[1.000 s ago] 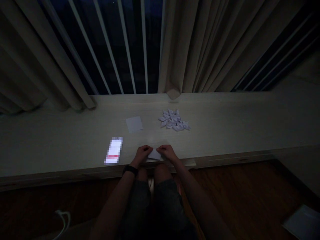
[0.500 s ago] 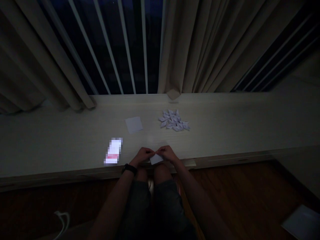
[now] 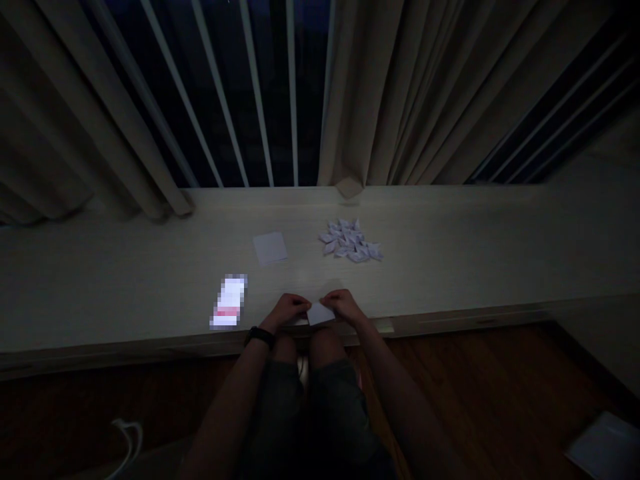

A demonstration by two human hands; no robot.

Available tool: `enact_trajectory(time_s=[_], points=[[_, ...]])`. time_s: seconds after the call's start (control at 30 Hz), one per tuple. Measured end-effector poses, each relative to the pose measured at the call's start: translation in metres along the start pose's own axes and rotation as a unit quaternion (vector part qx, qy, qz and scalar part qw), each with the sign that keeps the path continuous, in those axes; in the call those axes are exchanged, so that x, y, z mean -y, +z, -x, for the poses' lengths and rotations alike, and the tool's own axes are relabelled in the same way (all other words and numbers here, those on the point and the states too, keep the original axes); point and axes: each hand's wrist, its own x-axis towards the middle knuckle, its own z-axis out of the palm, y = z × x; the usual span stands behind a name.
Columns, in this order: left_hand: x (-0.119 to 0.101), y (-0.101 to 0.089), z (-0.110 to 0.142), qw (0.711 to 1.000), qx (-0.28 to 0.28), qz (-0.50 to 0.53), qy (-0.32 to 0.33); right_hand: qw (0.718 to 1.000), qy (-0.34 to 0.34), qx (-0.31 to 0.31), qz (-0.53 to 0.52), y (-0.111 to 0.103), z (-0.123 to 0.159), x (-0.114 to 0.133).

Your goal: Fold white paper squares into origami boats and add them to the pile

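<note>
Between my two hands is a small white sheet of paper [image 3: 321, 314], held at the front edge of the pale ledge [image 3: 450, 267]. My left hand [image 3: 290, 309], with a dark watch on its wrist, pinches the paper's left corner. On the other side my right hand [image 3: 345, 305] grips the upper right part with closed fingers. Whether the sheet has a fold in it is too dark to tell. Beyond my hands lies a cluster of several small folded white paper pieces [image 3: 351, 241]. A flat white stack of square paper [image 3: 271, 248] rests to their left.
A phone with a lit, blurred-out screen [image 3: 229, 301] lies left of my hands. Curtains [image 3: 390, 93] and a barred window [image 3: 250, 93] stand behind the ledge. On the floor are a white cable [image 3: 131, 440] at left and a pale flat object [image 3: 607, 443] at right.
My right hand has moved slightly right, away from my left hand. More of the white paper shows between them. The whole view has shifted a little.
</note>
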Motion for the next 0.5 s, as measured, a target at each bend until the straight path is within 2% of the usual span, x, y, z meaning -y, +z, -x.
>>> enact_trajectory(time_s=[0.07,0.17,0.27,0.4,0.5], points=[[0.001,0.000,-0.001,1.000,0.000,0.012,-0.004,1.000,0.001,-0.016,-0.012,-0.007,0.001,-0.003],[0.004,0.001,-0.004,0.999,-0.025,0.031,-0.008,0.996,0.001,-0.073,-0.041,-0.017,0.001,-0.007],[0.006,0.004,-0.007,0.998,-0.050,0.047,0.001,0.993,-0.016,-0.110,-0.048,-0.018,0.002,-0.007],[0.005,0.007,-0.007,0.997,-0.057,-0.013,0.044,0.995,-0.026,-0.092,-0.019,-0.005,0.004,-0.002],[0.004,0.007,-0.006,0.995,-0.064,-0.060,0.052,0.999,-0.026,-0.047,-0.009,0.000,0.005,0.003]])
